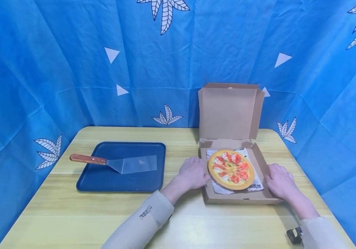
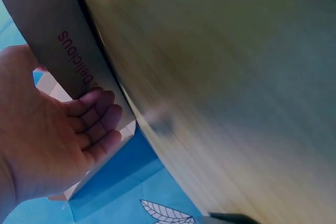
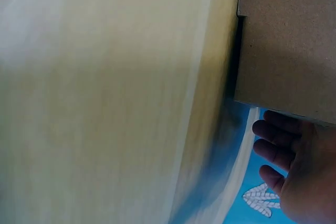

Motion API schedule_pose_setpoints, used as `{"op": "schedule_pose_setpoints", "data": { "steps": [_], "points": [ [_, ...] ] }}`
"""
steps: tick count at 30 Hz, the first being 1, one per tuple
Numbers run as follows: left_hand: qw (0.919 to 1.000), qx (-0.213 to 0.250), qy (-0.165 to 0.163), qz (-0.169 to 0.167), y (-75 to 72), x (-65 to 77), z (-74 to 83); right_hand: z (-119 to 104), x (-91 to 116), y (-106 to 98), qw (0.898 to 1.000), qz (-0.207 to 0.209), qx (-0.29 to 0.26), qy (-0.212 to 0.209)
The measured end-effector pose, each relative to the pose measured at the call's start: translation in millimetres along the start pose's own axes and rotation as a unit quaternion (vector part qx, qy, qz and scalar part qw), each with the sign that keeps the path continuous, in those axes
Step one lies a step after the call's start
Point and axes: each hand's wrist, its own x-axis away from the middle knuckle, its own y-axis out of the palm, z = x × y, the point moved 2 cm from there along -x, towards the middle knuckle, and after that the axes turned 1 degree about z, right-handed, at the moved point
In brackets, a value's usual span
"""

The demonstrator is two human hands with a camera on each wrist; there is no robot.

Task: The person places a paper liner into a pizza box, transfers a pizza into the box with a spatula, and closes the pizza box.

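An open cardboard pizza box [image 1: 243,200] sits at the right of the table, lid [image 1: 229,112] raised. Inside, a round pizza with red toppings [image 1: 231,169] lies on printed paper [image 1: 255,187]. My left hand [image 1: 193,173] grips the box's left wall. In the left wrist view, that hand [image 2: 58,124] has its fingers against the outer side marked "Delicious", thumb over the top edge. My right hand [image 1: 280,181] holds the opposite wall. The right wrist view shows this hand's fingers [image 3: 274,153] outside the box; its thumb is hidden there.
A dark blue tray [image 1: 109,185] lies on the left of the table. Across it rests a spatula [image 1: 138,165] with a wooden handle that overhangs the tray's left rim. A blue patterned cloth [image 1: 153,69] hangs behind and at both sides. The box lid stands close to it.
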Motion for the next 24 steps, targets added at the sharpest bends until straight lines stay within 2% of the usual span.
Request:
{"op": "schedule_pose_setpoints", "data": {
  "steps": [12, 19, 24],
  "points": [
    [0.9996, -0.008, -0.015, -0.020, -7.2, 5.1, -14.6, -19, -6, 1, 1.000, -0.004, -0.008, -0.014],
    [0.9994, -0.021, -0.013, -0.024, -10.5, 10.1, -24.2, -32, -9, 0, 1.000, -0.005, -0.007, -0.021],
    [0.9996, -0.011, -0.010, -0.024, -10.8, 13.8, -31.5, -39, -12, 3, 1.000, -0.004, -0.008, -0.021]
  ]
}}
